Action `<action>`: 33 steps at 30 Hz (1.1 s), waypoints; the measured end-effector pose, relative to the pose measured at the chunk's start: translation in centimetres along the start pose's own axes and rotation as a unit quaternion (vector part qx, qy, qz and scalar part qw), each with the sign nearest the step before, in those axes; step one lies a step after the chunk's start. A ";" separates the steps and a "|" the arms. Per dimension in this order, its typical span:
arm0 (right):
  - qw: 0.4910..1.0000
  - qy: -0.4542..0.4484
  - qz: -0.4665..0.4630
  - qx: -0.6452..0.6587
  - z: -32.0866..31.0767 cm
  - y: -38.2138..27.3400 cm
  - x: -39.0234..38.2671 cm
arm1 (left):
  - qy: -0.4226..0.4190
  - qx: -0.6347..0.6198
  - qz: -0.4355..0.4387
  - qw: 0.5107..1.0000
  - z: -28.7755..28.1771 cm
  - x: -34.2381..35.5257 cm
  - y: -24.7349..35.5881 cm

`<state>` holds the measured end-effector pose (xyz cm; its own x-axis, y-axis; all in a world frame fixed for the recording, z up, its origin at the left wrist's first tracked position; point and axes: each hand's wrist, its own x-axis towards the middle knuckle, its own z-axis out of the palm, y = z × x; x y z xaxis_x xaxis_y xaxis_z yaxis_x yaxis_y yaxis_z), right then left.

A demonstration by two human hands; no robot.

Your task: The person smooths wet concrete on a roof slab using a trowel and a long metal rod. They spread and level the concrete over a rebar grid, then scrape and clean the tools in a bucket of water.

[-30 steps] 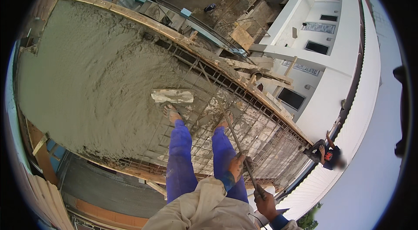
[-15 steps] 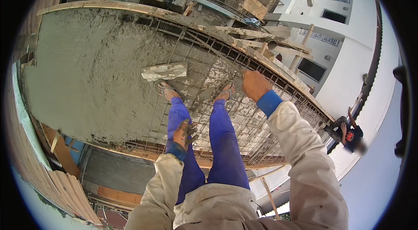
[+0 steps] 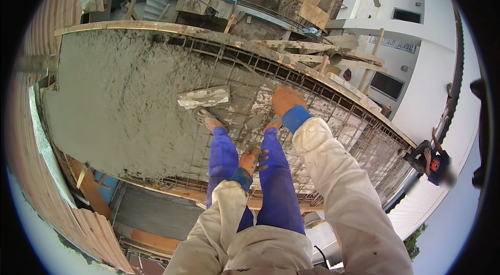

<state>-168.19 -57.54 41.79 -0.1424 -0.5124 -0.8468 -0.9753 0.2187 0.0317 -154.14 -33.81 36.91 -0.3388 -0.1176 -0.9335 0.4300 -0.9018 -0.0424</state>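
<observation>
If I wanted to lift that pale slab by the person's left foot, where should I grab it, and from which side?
Probably the right end of the pale slab, from above and the right: it lies lengthwise left to right, with that end toward the exposed bar mesh and the left end toward wet-looking concrete. The left foot crowds its near edge.

Bright, diffuse daylight, w/ only soft shadows, falls on wet concrete (image 3: 114,98) & white wall (image 3: 432,74); sky (image 3: 448,228) pale at lower R. Fisheye bows timber edging (image 3: 130,26); corners black, rim w/ bluish fringe. Ctr. mostly sharp; co-worker's head (image 3: 446,173) blurred.
</observation>
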 end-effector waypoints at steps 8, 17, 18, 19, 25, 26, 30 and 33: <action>0.995 -0.003 -0.093 -0.036 -0.3 7.1 -5.1 | 0.028 0.062 -0.063 0.996 -2.7 -2.3 -0.8; 0.942 -0.070 0.089 0.317 2.9 12.2 -30.1 | 0.049 0.153 0.065 0.985 -5.0 -4.8 5.5; 0.942 -0.069 0.108 0.311 3.6 12.6 -32.2 | 0.052 0.163 0.059 0.983 -4.8 -4.9 5.8; 0.949 -0.094 0.113 0.278 4.1 13.2 -33.5 | 0.055 0.168 0.059 0.982 -4.5 -4.9 5.9; 0.940 -0.062 0.067 0.329 6.1 15.1 -35.1 | 0.041 0.171 0.049 0.983 -2.9 -4.7 3.3; 0.934 -0.069 0.076 0.342 6.2 15.1 -35.0 | 0.043 0.166 0.040 0.984 -2.7 -4.9 2.4; 0.913 -0.055 0.087 0.396 6.8 14.5 -35.6 | 0.060 0.216 0.007 0.975 -3.5 -6.2 -0.4; 0.914 -0.026 0.050 0.401 7.2 14.4 -35.4 | 0.071 0.247 -0.014 0.966 -4.7 -6.6 -1.0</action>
<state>-175.98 -30.31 68.40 -0.1946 -0.4208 -0.8861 -0.5167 0.8118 -0.2720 -148.38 -30.13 41.48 -0.2114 -0.0647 -0.9753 -0.0419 -0.9963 0.0752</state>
